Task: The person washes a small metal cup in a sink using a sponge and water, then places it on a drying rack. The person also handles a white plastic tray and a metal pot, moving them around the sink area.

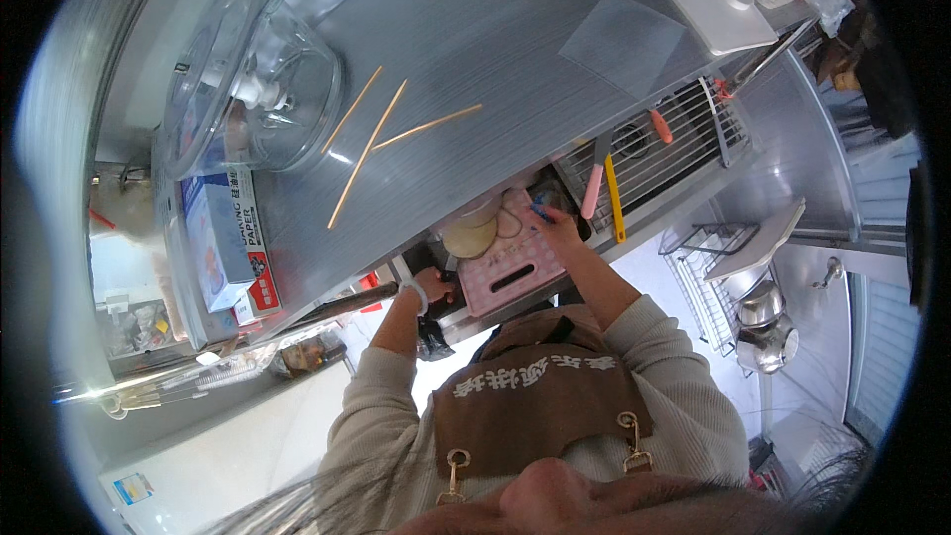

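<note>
Below the counter edge, an open drawer (pixel 446 321) holds a pink spotted plastic board (pixel 513 287) with a slot handle. A round pale yellowish thing (pixel 471 239) lies at the board's far left. My right hand (pixel 559 230) reaches over the board's right side, its fingertips closed around a small blue item (pixel 542 212) that I cannot name. At the drawer's left side is my left hand (pixel 432 285), beside a dark object partly hidden by its fingers. Whether the left hand grips that object cannot be seen.
Three wooden skewers (pixel 369 152) lie on the steel counter (pixel 446 30). Left stand a glass bowl (pixel 327 119) and a baking paper box (pixel 256 260). Right, a wire rack (pixel 669 152) carries a pink-handled spatula (pixel 593 189) and a yellow-handled tool (pixel 615 200).
</note>
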Demonstrator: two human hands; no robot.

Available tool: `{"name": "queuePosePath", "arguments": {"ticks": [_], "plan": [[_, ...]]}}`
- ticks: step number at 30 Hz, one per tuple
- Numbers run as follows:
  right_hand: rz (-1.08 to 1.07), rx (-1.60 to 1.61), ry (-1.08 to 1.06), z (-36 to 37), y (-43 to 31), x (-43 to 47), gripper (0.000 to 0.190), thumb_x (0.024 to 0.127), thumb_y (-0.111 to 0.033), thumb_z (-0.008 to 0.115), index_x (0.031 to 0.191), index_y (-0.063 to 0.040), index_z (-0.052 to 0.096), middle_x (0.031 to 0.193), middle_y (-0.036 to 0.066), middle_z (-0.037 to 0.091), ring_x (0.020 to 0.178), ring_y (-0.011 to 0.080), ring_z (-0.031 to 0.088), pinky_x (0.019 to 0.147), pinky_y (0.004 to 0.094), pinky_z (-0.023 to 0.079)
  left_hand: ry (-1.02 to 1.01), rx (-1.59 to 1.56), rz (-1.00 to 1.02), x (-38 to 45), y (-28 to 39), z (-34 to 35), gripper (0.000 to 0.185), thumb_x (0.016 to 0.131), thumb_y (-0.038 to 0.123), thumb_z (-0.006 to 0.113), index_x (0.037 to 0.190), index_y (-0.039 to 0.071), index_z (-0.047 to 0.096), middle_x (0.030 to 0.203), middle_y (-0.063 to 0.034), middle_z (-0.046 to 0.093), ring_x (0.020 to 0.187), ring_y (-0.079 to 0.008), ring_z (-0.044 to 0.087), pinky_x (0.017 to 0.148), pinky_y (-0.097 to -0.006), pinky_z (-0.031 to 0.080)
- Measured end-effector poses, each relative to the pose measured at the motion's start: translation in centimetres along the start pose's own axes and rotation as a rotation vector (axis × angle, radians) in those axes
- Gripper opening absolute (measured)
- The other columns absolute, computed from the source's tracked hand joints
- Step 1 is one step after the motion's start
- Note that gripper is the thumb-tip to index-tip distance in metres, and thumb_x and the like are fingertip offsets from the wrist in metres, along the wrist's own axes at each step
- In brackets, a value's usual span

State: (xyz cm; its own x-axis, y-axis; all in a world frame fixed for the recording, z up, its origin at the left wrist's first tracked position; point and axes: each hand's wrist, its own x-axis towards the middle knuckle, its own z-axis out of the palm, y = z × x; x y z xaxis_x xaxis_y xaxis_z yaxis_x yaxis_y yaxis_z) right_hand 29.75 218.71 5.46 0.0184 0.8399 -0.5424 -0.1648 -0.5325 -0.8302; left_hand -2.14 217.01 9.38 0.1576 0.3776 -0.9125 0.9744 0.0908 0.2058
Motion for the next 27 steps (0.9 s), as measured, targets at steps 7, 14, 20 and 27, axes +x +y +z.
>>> {"name": "queuePosePath", "arguments": {"ticks": [7,14,20,27], "plan": [[0.209,0.346,-0.384,4.5,-1.4,-2.2,0.038,0.09,-0.033,0.066,0.125,-0.019,0.06,0.102,-0.003,0.06,0.088,0.0121,0.058,0.075,0.0275,0.048,0.102,-1.365,0.08,-10.7,-0.3,-1.0,0.014,0.088,0.014,0.063,0.085,0.002,0.055,0.068,-0.0143,0.062,0.051,-0.0168,0.058,0.043,-0.0279,0.047],[0.448,0.266,-0.519,9.7,-6.6,-6.0,0.037,0.092,-0.038,0.061,0.125,-0.022,0.059,0.117,-0.004,0.058,0.108,0.0167,0.053,0.096,0.0457,0.041,0.33,-1.223,-0.012,-21.7,0.2,1.0,0.016,0.094,0.014,0.048,0.106,0.008,0.038,0.069,-0.0124,0.06,0.043,-0.0186,0.052,0.037,-0.0272,0.039],[0.447,0.486,-0.805,13.3,-7.2,-8.2,0.033,0.096,-0.03,0.056,0.128,-0.021,0.057,0.13,-0.008,0.053,0.112,0.0146,0.049,0.1,0.0398,0.036,0.783,-0.175,0.182,-19.3,4.4,1.2,0.045,0.085,0.016,0.061,0.115,0.003,0.031,0.089,-0.0255,0.062,0.085,-0.0469,0.062,0.071,-0.0489,0.05],[0.273,0.382,-0.606,17.1,-2.9,-4.8,0.026,0.093,-0.022,0.06,0.116,-0.01,0.063,0.106,0.003,0.065,0.101,0.0182,0.059,0.089,0.0347,0.047,0.835,-0.169,0.247,-14.3,6.4,-1.7,0.041,0.083,0.014,0.065,0.107,0.002,0.034,0.094,-0.0251,0.06,0.088,-0.0431,0.062,0.075,-0.0467,0.049]]}}
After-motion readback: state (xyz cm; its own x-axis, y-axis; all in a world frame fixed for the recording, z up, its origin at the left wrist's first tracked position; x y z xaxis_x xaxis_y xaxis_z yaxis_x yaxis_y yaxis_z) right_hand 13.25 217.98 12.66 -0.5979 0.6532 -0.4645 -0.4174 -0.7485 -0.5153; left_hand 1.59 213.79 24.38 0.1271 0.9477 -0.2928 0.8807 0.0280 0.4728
